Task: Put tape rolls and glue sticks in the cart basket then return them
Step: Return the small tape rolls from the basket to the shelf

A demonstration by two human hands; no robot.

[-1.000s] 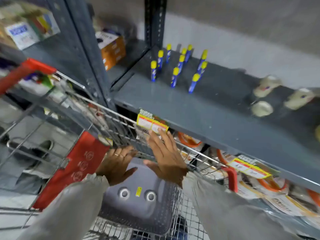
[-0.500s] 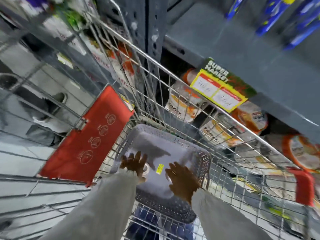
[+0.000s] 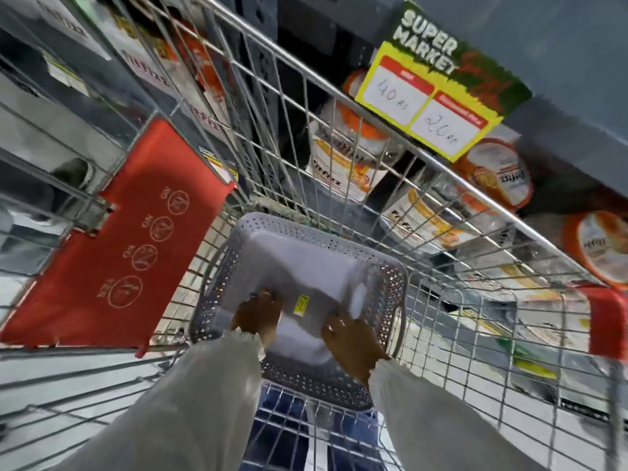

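Observation:
A grey perforated plastic basket (image 3: 390, 287) sits in the bottom of the wire cart (image 3: 339, 93). Both of my hands reach down into it. My left hand (image 3: 258, 312) rests on the basket floor at the left with its fingers curled down, and whatever is under them is hidden. At the right, my right hand (image 3: 351, 339) has its fingertips on a pale, blurred tape roll (image 3: 359, 297). A small yellow sticker (image 3: 300, 304) lies between the hands. No glue sticks are in view.
The cart's red child-seat flap (image 3: 122, 239) hangs at the left, and a red corner guard (image 3: 605, 321) is at the right. Behind the cart wall, the lower shelf holds orange-and-white packs (image 3: 343, 164). A yellow price tag (image 3: 431, 96) hangs from the grey shelf edge above.
The view dropped from the glue-stick shelf into the cart. My hands went from the cart rim down into the basket and now cover the spots where two tape rolls lay.

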